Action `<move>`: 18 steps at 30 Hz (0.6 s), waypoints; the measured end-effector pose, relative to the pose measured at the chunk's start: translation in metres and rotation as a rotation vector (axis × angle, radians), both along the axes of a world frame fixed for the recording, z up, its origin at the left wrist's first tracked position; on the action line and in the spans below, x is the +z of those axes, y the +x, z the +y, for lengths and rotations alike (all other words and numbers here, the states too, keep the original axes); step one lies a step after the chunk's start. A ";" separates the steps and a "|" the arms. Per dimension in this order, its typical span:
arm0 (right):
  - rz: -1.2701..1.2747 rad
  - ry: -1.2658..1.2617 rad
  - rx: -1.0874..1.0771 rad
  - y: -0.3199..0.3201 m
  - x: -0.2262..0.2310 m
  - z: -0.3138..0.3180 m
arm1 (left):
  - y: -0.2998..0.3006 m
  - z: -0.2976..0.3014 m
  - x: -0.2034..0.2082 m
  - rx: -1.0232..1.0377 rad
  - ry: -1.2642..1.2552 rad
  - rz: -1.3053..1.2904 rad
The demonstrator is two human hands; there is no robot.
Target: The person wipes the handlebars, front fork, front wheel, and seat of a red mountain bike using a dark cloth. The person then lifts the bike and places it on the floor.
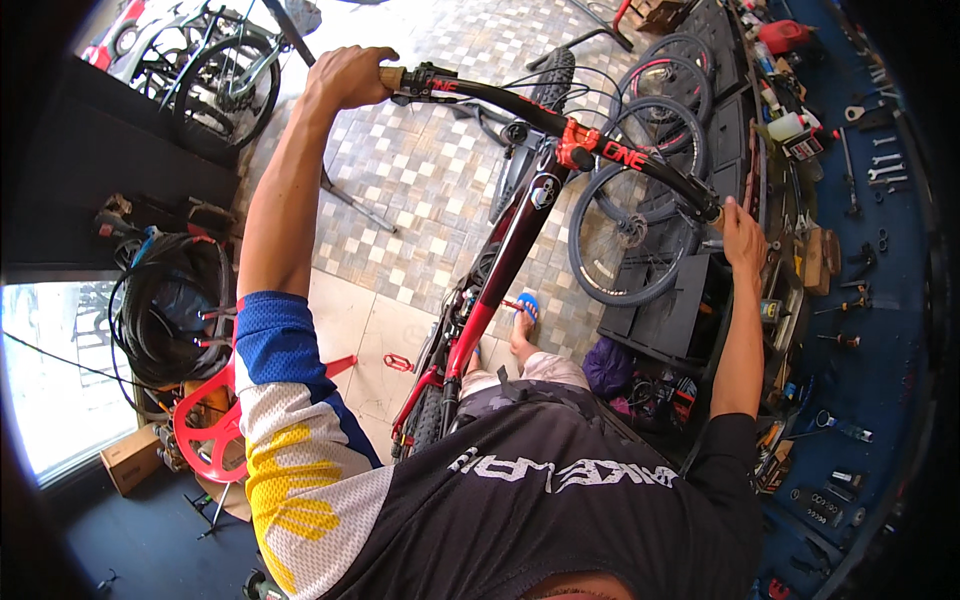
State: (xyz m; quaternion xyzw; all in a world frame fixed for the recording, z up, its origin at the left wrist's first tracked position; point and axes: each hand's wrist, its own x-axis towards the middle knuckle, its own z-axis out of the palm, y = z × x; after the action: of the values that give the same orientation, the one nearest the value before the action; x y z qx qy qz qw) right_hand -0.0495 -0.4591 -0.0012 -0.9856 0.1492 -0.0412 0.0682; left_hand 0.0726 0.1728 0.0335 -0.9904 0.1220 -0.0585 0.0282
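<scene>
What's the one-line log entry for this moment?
left hand: gripping handlebar, left end | right hand: holding handlebar, right end | bike: red-and-black frame, between forearms | wheels: right of bike

The bicycle (482, 318) stands below the grip, its frame shading from near-black down to bright red. Its black handlebar (515, 103), marked in red, slants between left hand (345, 78) and right hand (744, 240), left end farther forward. The red stem (577, 146) sits between both hands; the knobbly front tyre (556, 80) lies beyond.
</scene>
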 end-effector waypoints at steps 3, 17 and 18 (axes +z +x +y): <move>0.017 -0.010 -0.018 -0.018 0.004 0.012 | -0.016 0.013 -0.005 0.002 0.003 -0.025; -0.014 -0.003 0.013 -0.036 0.014 0.043 | -0.030 0.040 -0.009 0.002 -0.008 -0.012; -0.014 -0.011 0.012 -0.035 0.017 0.047 | -0.032 0.042 -0.011 -0.006 0.001 -0.037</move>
State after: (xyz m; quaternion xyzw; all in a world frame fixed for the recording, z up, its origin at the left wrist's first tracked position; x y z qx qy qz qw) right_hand -0.0848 -0.4124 0.0159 -0.9865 0.1426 -0.0485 0.0643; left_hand 0.0411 0.2144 0.0223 -0.9888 0.1245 -0.0766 0.0309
